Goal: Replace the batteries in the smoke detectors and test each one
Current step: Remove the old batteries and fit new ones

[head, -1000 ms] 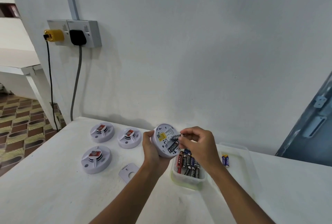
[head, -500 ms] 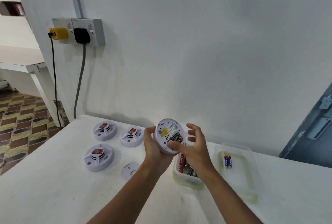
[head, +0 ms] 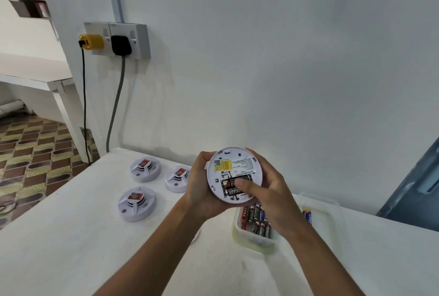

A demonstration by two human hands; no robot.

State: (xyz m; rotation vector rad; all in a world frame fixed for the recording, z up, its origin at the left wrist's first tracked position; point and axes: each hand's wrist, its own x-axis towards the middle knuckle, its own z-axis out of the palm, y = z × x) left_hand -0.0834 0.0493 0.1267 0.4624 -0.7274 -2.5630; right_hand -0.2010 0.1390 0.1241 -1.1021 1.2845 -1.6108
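Seating batteries (head: pixel 234 188) | smoke detector (head: pixel 234 173) held above table (head: pixel 71 248), left hand (head: pixel 199 187) gripping rim, right hand (head: pixel 266 188) gripping opposite rim, thumb pressing cells | risk: uneven thumb pressure may pop a cell out.

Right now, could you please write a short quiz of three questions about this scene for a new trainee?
1. How many smoke detectors lie on the table?
2. True or false: the battery compartment of the held smoke detector is empty.
3. What presses on the batteries? A) right thumb B) left thumb C) a cover

Key:
1. Three: far left, far right, near, all on the table.
2. False: batteries sit in the held smoke detector.
3. A: the right hand presses with its thumb; the left hand grips the rim.
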